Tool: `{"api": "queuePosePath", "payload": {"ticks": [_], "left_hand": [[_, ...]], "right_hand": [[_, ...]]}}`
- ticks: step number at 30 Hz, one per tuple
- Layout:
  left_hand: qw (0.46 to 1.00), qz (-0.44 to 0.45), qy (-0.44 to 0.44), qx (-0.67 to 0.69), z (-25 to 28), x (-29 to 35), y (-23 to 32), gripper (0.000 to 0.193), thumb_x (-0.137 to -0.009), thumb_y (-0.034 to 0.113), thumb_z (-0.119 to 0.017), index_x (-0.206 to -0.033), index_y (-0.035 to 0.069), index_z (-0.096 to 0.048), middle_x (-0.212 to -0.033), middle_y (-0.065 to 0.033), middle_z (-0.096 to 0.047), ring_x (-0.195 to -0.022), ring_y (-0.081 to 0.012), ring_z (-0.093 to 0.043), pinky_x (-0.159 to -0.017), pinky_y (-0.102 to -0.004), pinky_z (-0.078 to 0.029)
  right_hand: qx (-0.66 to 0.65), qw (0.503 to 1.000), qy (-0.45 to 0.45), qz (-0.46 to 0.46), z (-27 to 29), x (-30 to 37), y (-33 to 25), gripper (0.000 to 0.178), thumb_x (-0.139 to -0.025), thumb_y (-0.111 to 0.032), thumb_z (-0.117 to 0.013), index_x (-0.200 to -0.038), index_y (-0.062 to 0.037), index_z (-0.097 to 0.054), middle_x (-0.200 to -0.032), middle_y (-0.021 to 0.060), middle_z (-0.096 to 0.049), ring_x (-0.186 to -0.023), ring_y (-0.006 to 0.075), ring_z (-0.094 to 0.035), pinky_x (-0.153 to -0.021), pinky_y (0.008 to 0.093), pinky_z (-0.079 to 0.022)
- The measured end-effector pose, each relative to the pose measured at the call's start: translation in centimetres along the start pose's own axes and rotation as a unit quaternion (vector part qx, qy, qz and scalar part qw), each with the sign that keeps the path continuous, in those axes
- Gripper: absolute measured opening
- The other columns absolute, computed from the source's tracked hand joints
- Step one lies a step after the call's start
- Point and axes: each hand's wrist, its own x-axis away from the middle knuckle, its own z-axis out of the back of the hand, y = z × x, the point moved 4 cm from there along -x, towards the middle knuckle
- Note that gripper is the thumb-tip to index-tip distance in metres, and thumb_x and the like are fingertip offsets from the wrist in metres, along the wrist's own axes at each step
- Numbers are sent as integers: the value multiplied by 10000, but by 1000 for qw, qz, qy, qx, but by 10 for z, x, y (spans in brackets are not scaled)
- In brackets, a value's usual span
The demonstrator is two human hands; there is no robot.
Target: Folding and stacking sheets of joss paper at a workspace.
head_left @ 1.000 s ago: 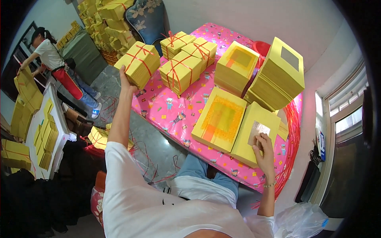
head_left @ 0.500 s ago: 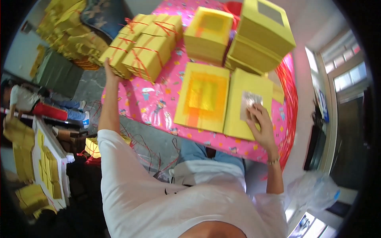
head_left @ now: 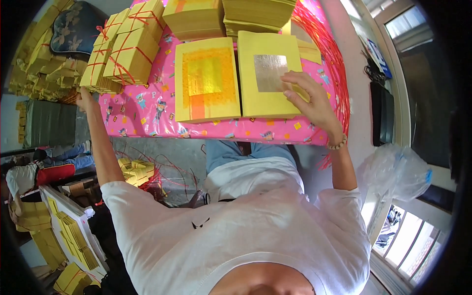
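Observation:
Two stacks of yellow paper lie side by side before me. The left paper stack (head_left: 184,112) bears an orange patch with a shiny gold square. Over the right edge of the other paper stack (head_left: 268,42), beside its silver foil square (head_left: 268,73), hovers my right hand (head_left: 317,105), open, fingers loosely curved and holding nothing. Far out to the left, my left hand (head_left: 86,102) is at the near corner of a tied paper bundle (head_left: 94,81). Its fingers look curled against that corner, though they are partly hidden. Red string binds the neighbouring tied bundles (head_left: 125,59).
Taller yellow paper stacks (head_left: 194,22) stand behind. Long red strings (head_left: 339,73) hang over the right edge of the pink table cover (head_left: 147,125). A clear plastic bag (head_left: 398,169) is at right. At left, another person (head_left: 22,179) is beside a white table (head_left: 73,221) with yellow paper.
The view has shifted, so the table sits higher. My right hand has lifted off the silver square and moved to its right. My left hand has shifted left around the bundle's near corner.

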Motion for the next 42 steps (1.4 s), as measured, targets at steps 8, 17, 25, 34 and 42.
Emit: {"api": "queuePosePath", "payload": {"ticks": [8,17,25,34,42], "left_hand": [[813,-447,-366,75,-39,335,93,265,-851,93,-667,-1106,25,-647,-1051,-45,-660,-959,-146,-586,-853,-288,-449],[604,-620,-499,-28,-42,537,75,369,-731,191,-779,-1069,96,-667,-949,-83,-631,-890,-280,-577,-792,-373,-438],[610,-569,-548,-60,-61,551,58,216,-748,203,-753,-923,86,-706,-854,-79,-639,-846,-277,-576,-736,-387,-474],[633,-471,-611,-65,-73,541,63,176,-797,230,-725,-836,59,-737,-817,-99,-656,-821,-271,-592,-737,-370,-474],[652,-400,-640,-72,-81,538,58,187,-793,229,-734,-815,43,-731,-817,-96,-657,-822,-252,-603,-750,-353,-478]], "right_hand": [[123,992,-6,-41,31,59,10,431,-801,-243,-727,-1156,-35,-601,-1185,161,-571,-1157,331,-523,-970,398,-431],[129,992,5,3,27,65,21,409,-798,-259,-724,-1119,-28,-614,-1146,139,-593,-1101,312,-556,-947,394,-445],[74,997,-1,-29,30,66,36,311,-806,-215,-730,-1072,-63,-678,-1150,126,-614,-1106,277,-575,-941,367,-456],[-56,991,-20,-119,31,53,50,192,-819,-237,-740,-927,-78,-750,-1075,75,-610,-1016,189,-589,-865,301,-472],[-64,988,-27,-140,31,49,49,202,-818,-247,-743,-905,-64,-746,-1034,66,-592,-951,174,-578,-808,283,-464]]}}
